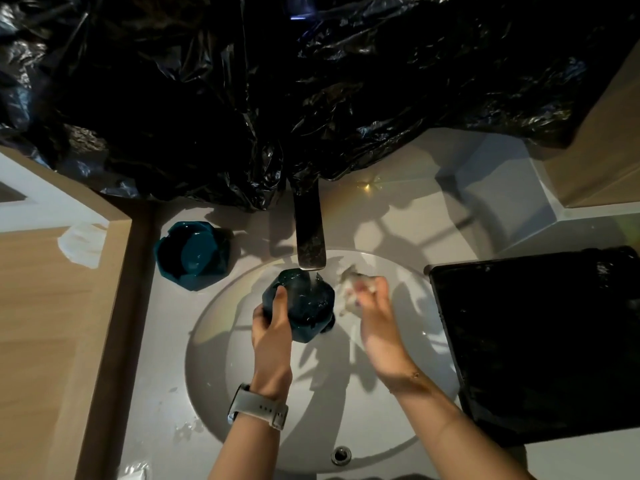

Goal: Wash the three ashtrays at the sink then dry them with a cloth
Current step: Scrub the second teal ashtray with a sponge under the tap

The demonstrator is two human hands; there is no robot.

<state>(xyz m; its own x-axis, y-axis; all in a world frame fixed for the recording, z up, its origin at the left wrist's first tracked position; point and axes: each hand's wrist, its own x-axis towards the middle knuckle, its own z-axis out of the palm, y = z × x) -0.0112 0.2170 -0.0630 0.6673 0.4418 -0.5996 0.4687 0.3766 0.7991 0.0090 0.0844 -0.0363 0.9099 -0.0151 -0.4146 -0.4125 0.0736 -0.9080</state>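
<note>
Rinsing under the faucet (pixel 310 237): the left hand (pixel 272 329) clamps a teal ashtray (pixel 304 306) over the sink (pixel 221 375), thumb curled on its 9 o'clock edge, while the right hand (pixel 377 317) at 3 o'clock pinches a pale cloth or sponge (pixel 349 292) — blurred. A wet, one-handed hold could slip, dropping the ashtray into the basin. A second ashtray (pixel 192 254) waits at 10 o'clock — no third shows.

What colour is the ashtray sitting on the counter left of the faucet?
Dark teal, glossy: the faceted ceramic ashtray. Only the head view shows it.
</note>
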